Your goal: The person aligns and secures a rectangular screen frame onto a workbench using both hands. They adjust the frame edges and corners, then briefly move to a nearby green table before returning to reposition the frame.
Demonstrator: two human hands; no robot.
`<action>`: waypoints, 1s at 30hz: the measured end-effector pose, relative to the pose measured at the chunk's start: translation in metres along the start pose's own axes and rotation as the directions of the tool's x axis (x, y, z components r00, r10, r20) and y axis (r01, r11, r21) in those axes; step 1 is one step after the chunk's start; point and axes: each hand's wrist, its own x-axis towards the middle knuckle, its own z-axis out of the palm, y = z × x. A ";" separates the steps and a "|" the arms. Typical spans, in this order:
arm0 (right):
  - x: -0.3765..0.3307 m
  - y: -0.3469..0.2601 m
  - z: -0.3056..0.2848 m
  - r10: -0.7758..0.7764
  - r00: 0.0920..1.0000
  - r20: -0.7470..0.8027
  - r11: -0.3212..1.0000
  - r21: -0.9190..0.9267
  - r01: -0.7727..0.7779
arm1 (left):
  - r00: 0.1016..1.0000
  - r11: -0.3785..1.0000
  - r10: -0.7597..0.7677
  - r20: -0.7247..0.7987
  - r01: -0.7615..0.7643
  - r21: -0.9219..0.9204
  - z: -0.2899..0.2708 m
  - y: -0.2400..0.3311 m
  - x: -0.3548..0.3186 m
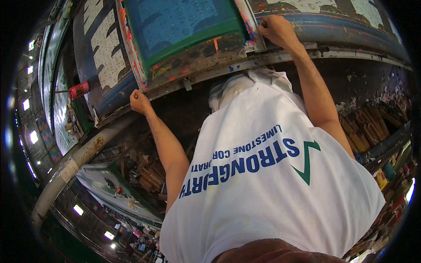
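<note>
A screen-printing frame (197, 65) lies on the long printing table, its blue mesh (175, 26) bordered in green and its edges spattered with paint. At its near left corner my left hand (140, 102) is closed, fingers curled against the frame's end. My right hand (280, 31) is also closed, at the frame's right side rail (252, 26), with the fingertips mostly hidden. Pale patterned fabric pieces (105, 57) show on the table to the left of the frame, and similar patterned pieces (307, 4) are to its right.
A metal rail (201, 76) runs along the table's near edge, with a small bracket below it. A red can (79, 90) hangs at the left. A thick pipe (83, 155) passes beneath. Stacked wooden pieces (364, 127) lie under the table at right. Other long tables (118, 193) stand at left.
</note>
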 end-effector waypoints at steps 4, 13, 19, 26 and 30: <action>-0.005 -0.002 0.004 0.017 1.000 -0.007 0.999 0.030 -0.016 | 1.000 1.000 0.004 0.012 -0.004 -0.003 -0.001 0.000 0.001; -0.019 0.000 0.013 0.040 0.998 -0.047 0.979 0.203 -0.030 | 0.999 0.999 0.038 0.026 -0.039 0.003 -0.003 -0.004 0.002; -0.030 0.002 0.006 0.091 0.994 -0.060 0.947 0.315 -0.067 | 1.000 0.998 0.025 0.012 -0.025 0.050 0.001 -0.008 0.004; -0.031 0.008 0.015 0.046 0.997 -0.068 0.929 0.369 -0.018 | 1.000 0.999 0.019 -0.002 -0.019 0.045 0.001 -0.007 0.003; -0.022 0.009 0.016 -0.055 0.994 -0.099 0.975 0.209 0.075 | 0.999 0.999 0.037 0.005 -0.037 0.012 0.001 -0.008 0.000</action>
